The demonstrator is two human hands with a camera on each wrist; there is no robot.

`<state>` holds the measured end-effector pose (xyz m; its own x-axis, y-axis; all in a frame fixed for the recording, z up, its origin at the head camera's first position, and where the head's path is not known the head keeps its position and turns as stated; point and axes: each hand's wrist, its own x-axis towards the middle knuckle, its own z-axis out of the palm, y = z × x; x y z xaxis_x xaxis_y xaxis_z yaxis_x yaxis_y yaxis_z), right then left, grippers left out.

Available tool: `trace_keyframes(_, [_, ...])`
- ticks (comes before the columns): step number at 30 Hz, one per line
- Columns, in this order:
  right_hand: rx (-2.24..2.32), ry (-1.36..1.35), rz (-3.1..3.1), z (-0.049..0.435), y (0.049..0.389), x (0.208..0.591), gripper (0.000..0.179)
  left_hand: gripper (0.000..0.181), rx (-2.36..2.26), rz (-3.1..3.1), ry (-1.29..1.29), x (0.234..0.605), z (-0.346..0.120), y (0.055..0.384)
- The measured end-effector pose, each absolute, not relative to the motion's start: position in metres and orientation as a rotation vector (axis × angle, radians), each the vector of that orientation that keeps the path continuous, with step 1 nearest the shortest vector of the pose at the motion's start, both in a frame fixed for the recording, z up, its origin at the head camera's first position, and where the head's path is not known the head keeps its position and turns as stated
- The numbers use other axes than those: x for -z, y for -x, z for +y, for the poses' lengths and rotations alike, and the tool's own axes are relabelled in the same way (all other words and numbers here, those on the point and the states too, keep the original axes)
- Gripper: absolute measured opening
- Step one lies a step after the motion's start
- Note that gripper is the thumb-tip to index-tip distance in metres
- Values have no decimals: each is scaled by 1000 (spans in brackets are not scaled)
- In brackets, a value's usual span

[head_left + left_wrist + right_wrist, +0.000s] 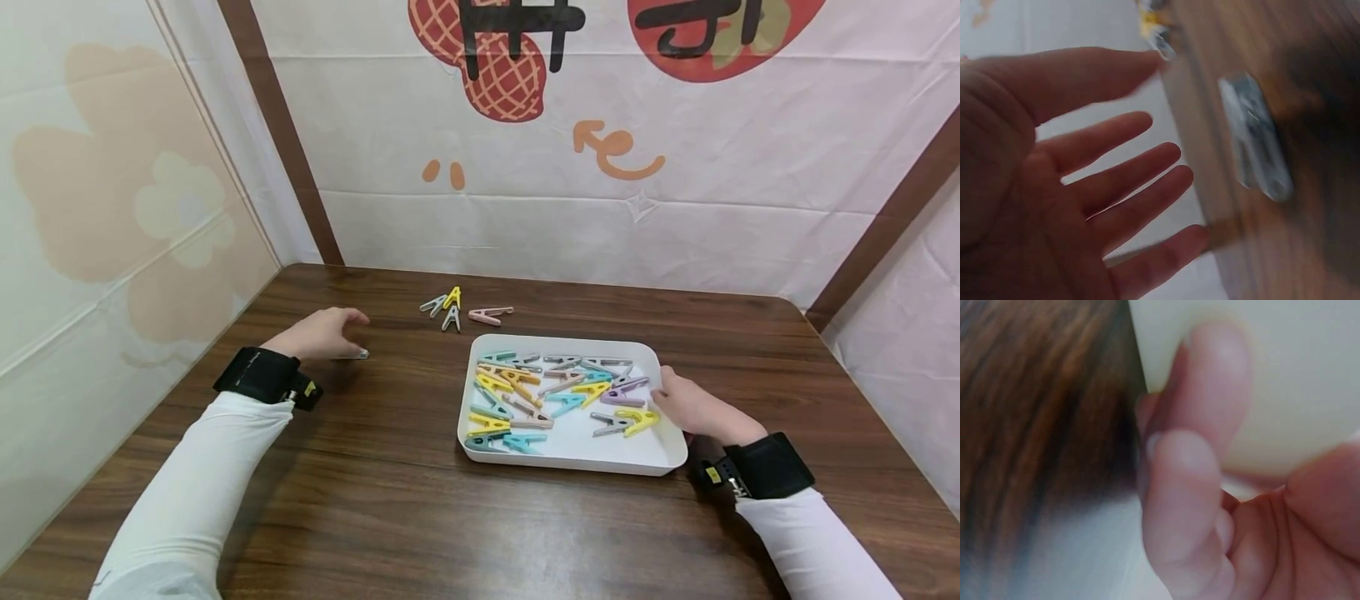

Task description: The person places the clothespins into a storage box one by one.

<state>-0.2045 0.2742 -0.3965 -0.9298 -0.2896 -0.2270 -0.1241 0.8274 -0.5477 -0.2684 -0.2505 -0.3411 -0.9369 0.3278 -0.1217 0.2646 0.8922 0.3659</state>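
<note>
My left hand [318,333] hovers over the left part of the table with thumb and fingers spread, nothing between them. A grey clothespin [1257,137] lies on the wood just beyond its fingertips in the left wrist view. At the right, my right hand [686,404] grips the side of a white tray [577,462], thumb over the rim and fingers curled round the outside. Clothespins in yellow, teal, purple, pink and grey lie scattered in the tray, among them a yellow clothespin [640,421] near the right hand.
Behind the tray, toward the table's far edge, lie a pink clothespin [486,319], a yellow clothespin [453,297] and two greyish ones. The dark wooden table [375,508] meets a printed white curtain [525,233] at the back and another on the left.
</note>
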Motion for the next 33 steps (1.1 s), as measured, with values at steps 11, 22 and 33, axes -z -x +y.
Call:
trace_keyframes(11, [788,300,2709,272,203,396,43,46,-410,2879,-500,369,-273,279])
trace_keyframes(22, [780,294,2712,272,204,396,43,17,-335,2980,-455,372,-276,282])
trace_keyframes(33, [782,288,2705,272,204,396,45,17,-488,2997,-486,371,-268,280])
